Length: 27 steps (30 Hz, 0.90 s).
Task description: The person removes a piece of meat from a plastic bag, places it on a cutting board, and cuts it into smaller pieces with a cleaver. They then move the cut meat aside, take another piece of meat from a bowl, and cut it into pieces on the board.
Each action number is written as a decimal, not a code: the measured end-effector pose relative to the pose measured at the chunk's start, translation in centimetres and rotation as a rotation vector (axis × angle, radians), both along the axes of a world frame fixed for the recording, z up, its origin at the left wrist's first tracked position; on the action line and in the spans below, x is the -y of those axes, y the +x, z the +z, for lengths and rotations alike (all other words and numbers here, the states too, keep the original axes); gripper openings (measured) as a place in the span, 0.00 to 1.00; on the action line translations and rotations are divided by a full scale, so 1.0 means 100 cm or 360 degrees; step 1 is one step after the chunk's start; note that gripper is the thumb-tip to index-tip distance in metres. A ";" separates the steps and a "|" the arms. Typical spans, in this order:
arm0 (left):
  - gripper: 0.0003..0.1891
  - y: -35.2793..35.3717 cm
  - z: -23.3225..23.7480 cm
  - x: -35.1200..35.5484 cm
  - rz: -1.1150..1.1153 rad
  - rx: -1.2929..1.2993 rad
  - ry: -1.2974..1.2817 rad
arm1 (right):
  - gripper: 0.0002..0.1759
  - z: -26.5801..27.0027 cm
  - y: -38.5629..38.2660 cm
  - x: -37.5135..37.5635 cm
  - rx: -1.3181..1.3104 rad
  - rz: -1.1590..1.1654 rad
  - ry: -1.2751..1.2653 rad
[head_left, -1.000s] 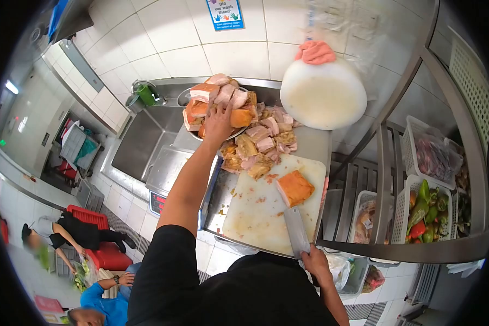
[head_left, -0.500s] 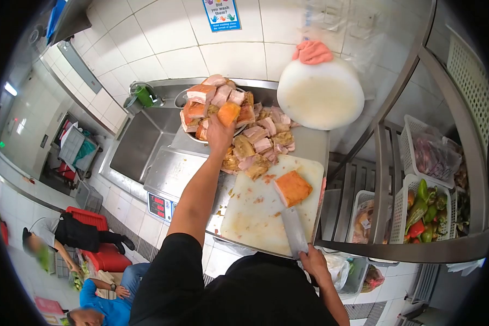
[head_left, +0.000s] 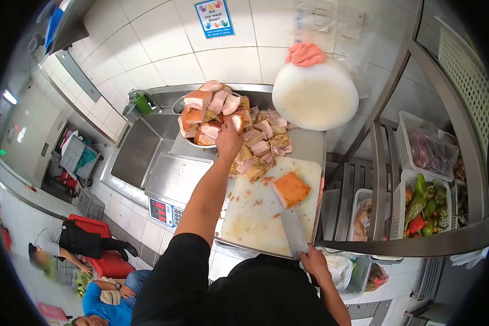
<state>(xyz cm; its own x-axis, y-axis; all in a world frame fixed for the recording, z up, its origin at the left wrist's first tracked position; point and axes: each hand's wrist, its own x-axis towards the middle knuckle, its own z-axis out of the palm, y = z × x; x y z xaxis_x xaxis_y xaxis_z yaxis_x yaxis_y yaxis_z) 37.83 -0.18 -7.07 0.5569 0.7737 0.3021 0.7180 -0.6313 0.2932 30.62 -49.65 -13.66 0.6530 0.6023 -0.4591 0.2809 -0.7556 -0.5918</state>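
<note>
My left hand [head_left: 229, 138] reaches to the bowl [head_left: 196, 144] heaped with chunks of meat, its fingers closed around a meat chunk [head_left: 237, 123] at the bowl's right side. In my right hand [head_left: 313, 259] is the handle of a cleaver [head_left: 294, 232], its blade resting on the white cutting board [head_left: 244, 217]. One orange-skinned meat block [head_left: 292, 189] lies on the board just beyond the blade tip. Cut meat pieces [head_left: 261, 142] are piled between the bowl and the board.
A steel sink [head_left: 141, 146] and a digital scale [head_left: 171, 176] are on the left. A round white board [head_left: 315, 98] leans on the wall. Right, a metal rack [head_left: 377, 179] holds baskets of peppers [head_left: 426, 206]. Two people [head_left: 81, 239] [head_left: 108, 304] are at lower left.
My left hand has moved slightly right and down with the meat chunk, which now sits lower among the pieces at the bowl's edge. The cleaver stays in my right hand.
</note>
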 end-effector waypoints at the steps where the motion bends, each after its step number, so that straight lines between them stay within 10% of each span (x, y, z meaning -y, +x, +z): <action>1: 0.44 0.001 -0.003 -0.001 0.0000 0.0115 -0.0058 | 0.25 0.000 0.000 0.000 -0.0030 -0.0011 -0.0024; 12: 0.37 -0.012 0.064 -0.027 -0.0378 0.0323 0.0131 | 0.27 0.000 0.005 0.001 -0.0148 -0.0031 -0.0065; 14: 0.32 -0.023 0.081 -0.038 -0.0609 -0.0062 0.0800 | 0.28 0.001 0.006 0.001 -0.0140 0.0012 -0.0139; 27: 0.34 -0.031 0.051 -0.055 -0.0707 -0.0282 0.0915 | 0.28 -0.005 0.009 -0.001 -0.0193 -0.0012 -0.0104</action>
<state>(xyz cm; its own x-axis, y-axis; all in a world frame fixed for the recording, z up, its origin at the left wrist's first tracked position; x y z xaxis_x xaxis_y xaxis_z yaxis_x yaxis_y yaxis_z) 34.68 5.36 -1.97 0.8580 0.2118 0.4679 0.3656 -0.8917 -0.2667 31.49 -49.52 -14.15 0.5947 0.5638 -0.5731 0.2047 -0.7956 -0.5702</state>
